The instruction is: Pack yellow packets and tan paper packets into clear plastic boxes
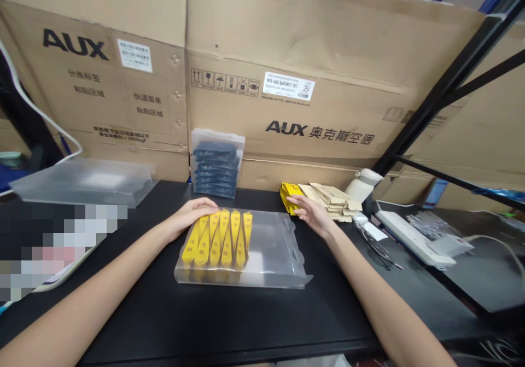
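Note:
A clear plastic box (270, 246) lies on the black table in front of me, its flapped end towards the right. Several narrow yellow packets (215, 241) stand side by side in its left part. My left hand (191, 216) grips the box at its far left corner, fingertips over the edge by the packets. Beyond the box's right end, my right hand (311, 214) is stretched out with its fingers apart. Its fingertips are at a small pile of loose yellow packets (289, 194); whether they touch is hard to tell.
Behind stands a clear box of dark blue packets (215, 164). Flat beige packets (330, 197) and a white bottle (363, 184) sit at the back right, near a power strip (410, 238) and a cable. Another clear box (90, 181) lies left. Cardboard (311, 39) walls the back.

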{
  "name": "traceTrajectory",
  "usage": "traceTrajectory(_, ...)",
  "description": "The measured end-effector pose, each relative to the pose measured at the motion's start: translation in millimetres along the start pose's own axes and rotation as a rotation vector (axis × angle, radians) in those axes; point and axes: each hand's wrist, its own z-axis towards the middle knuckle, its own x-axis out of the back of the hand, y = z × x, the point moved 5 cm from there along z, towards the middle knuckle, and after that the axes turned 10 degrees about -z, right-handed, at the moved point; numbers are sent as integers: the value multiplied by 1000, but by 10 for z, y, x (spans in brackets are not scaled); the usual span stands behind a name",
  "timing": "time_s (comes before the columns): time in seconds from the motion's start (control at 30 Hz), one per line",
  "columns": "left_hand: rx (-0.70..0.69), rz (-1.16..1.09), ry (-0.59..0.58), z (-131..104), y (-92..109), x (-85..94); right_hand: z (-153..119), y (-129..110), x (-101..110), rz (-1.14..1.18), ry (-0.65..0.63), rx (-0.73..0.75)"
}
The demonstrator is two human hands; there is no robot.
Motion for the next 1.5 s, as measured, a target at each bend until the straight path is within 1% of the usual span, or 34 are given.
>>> traceTrajectory(0.1, -10, 6, 5, -17, 18, -10, -5, -13, -48, -15, 16, 72)
traceTrajectory(0.2, -10, -4, 4, -27, 27, -19, -18, -44, -47, -19, 60, 117)
traceTrajectory(0.27, -11, -17, -5, -27, 27, -24, -43, -88, -45, 5, 64, 148)
traceTrajectory(0.37, -13, -19, -9, -13, 14, -19, -106, -171, -61, 69, 30, 203)
traceTrajectory(0.5, 1, -19, -13, 18, -21, -3, -192, -258, -119, 114, -84, 209)
traceTrajectory(0.53, 2, -21, -14, 24, -27, 0, -210, -286, -116, 128, -90, 214)
traceTrajectory(0.67, -3, -14, -7, 27, -25, 10, -269, -409, -53, 202, -40, 260)
traceTrajectory(0.73, 1, -20, -10, 20, -21, 4, -293, -423, -94, 199, -87, 243)
traceTrajectory(0.87, 7, -34, -1, 12, -15, -4, -332, -318, -327, 76, -268, 167)
traceTrajectory(0.97, 7, -24, 9, 9, -7, -8, -317, -202, -438, 23, -322, 137)
traceTrajectory(1.03, 2, -12, 13, 6, 4, -10, -274, -155, -432, 15, -278, 158)
traceTrajectory(1.07, -2, -5, 16, 4, 11, -10, -245, -148, -399, -2, -211, 193)
traceTrajectory(1.17, -14, 13, 25, -3, 32, -7, -200, -181, -272, -161, 92, 353)
traceTrajectory(1.2, -16, 17, 26, -6, 36, -7, -204, -197, -263, -227, 155, 397)
traceTrajectory(1.23, -18, 19, 28, -9, 39, -7, -211, -206, -282, -282, 168, 426)
traceTrajectory(1.27, -18, 19, 29, -11, 41, -6, -218, -204, -328, -320, 126, 436)
traceTrajectory(1.3, -17, 18, 29, -14, 42, -7, -226, -189, -390, -340, 47, 427)
traceTrajectory(1.37, -14, 21, 29, -16, 42, -7, -252, -141, -505, -356, -115, 378)
traceTrajectory(1.4, -13, 25, 28, -16, 40, -7, -263, -113, -541, -358, -168, 346)
traceTrajectory(1.43, -12, 28, 27, -14, 37, -6, -269, -90, -556, -355, -191, 319)
traceTrajectory(1.5, -10, 26, 26, -8, 28, -2, -264, -63, -540, -334, -177, 289)
